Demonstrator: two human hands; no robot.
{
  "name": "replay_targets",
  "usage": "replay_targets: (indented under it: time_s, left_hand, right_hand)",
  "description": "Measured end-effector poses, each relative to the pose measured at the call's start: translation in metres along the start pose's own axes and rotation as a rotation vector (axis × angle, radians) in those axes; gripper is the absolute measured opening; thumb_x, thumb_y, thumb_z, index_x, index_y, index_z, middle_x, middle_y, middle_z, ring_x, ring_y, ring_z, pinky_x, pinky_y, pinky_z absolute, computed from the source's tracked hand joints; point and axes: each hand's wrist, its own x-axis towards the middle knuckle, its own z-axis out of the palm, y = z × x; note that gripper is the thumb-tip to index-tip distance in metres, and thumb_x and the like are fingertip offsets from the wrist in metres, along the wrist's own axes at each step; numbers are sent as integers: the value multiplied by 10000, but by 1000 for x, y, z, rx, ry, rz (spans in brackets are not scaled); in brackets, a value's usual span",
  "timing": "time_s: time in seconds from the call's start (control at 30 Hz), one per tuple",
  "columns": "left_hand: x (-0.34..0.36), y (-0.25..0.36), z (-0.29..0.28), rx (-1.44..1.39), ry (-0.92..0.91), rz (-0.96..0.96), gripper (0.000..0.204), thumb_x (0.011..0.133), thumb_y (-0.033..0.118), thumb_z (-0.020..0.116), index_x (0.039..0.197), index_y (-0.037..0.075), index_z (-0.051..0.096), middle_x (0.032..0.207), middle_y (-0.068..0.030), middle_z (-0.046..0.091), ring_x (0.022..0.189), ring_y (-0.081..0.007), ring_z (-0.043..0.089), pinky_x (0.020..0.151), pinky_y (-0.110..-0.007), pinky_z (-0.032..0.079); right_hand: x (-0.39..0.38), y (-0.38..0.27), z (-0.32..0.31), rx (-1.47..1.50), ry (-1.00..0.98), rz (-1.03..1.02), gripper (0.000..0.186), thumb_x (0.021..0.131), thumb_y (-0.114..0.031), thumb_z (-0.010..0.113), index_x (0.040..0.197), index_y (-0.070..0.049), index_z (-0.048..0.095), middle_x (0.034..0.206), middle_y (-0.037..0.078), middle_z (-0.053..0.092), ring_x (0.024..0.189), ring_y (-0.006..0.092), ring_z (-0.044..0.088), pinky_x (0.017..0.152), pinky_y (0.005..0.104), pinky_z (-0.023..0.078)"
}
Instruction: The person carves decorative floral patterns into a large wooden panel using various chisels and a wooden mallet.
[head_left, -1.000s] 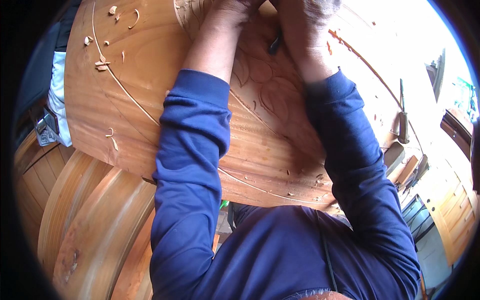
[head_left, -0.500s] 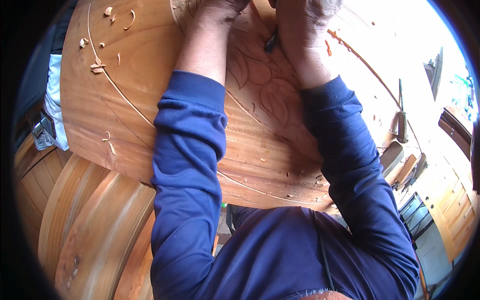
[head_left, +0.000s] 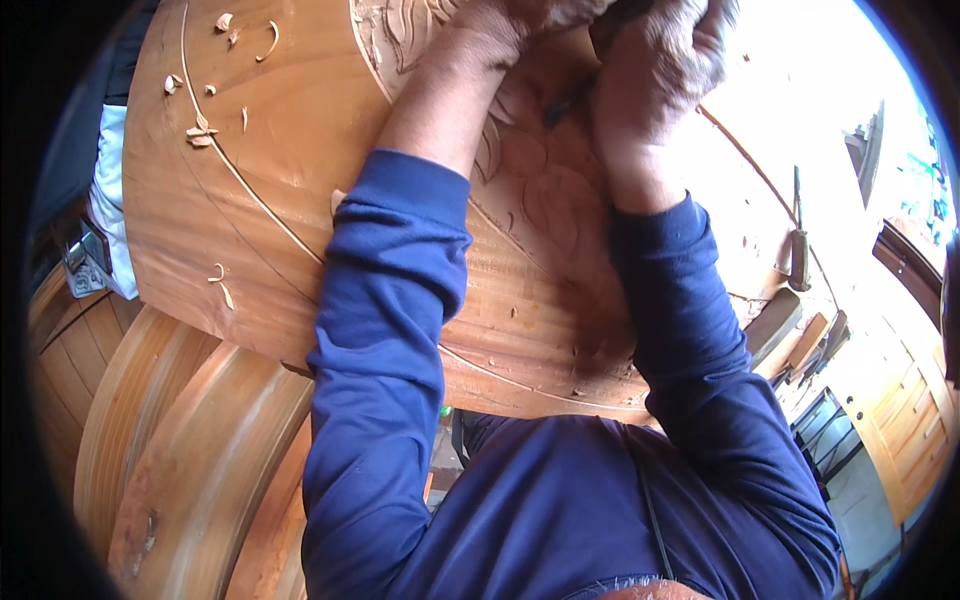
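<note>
A broad wooden panel (head_left: 250, 160) lies before me, its surface bearing carved and drawn leaf and petal shapes (head_left: 545, 205). At the top edge, my right hand (head_left: 662, 85) is closed in a fist round a dark carving tool (head_left: 568, 105), whose end sticks out beside the palm. My left hand (head_left: 545, 14) meets it from the left, fingers bent against the dark tool between the hands. The picture's edge cuts off part of the left hand, and the tool's cutting tip is hidden.
Curled wood shavings (head_left: 200, 132) are scattered on the panel's left part. At right lie a chisel (head_left: 799, 258), a dark block (head_left: 772, 325) and several other tools. Curved wooden pieces (head_left: 200, 450) stand at lower left. Strong light washes out the upper right.
Both hands and the tool have shifted to the right and slightly nearer me. More carving shows left of my left wrist. The panel looks barely moved.
</note>
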Motion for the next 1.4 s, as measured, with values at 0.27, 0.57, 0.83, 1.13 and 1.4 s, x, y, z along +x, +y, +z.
replay_targets:
  time_s: [0.27,0.57,0.83,1.13,1.4]
  left_hand:
    - [-9,21,-31,136,-35,-221,606,1093,413,489,1565,43,405,1328,-194,653,1145,-255,678,976,-323,550]
    - [-6,29,-75,-103,380,-325,719,1060,548,451,1601,93,320,1143,-201,693,786,-271,743,660,-309,602]
    - [-9,16,-75,-203,403,-374,710,1050,568,453,1584,110,360,1118,-204,692,757,-279,739,637,-319,593]
    - [-4,29,-72,-189,399,-392,688,1054,575,437,1557,107,406,1098,-187,704,758,-270,745,622,-306,587]
    - [-10,31,-71,27,437,-431,520,1080,447,492,1454,92,555,1066,-129,719,765,-172,711,665,-267,549]
  right_hand:
    - [-11,111,59,-2743,764,-578,494,1104,-259,524,1570,-160,393,742,-24,457,444,36,329,368,218,268]
    - [-7,61,55,-2819,545,-447,521,1118,-156,471,1614,-134,313,742,-85,401,541,9,332,451,179,293]
    - [-31,77,69,-2927,478,-479,255,1115,-307,480,1294,-129,446,853,62,540,673,144,541,597,342,490]
    - [-47,147,199,-3247,568,-525,304,1076,-159,576,1346,-57,480,1200,143,694,954,136,625,859,276,491]
    - [-93,269,285,-3207,1231,-241,284,937,8,724,1205,-7,630,1073,82,683,1003,148,673,886,281,561]
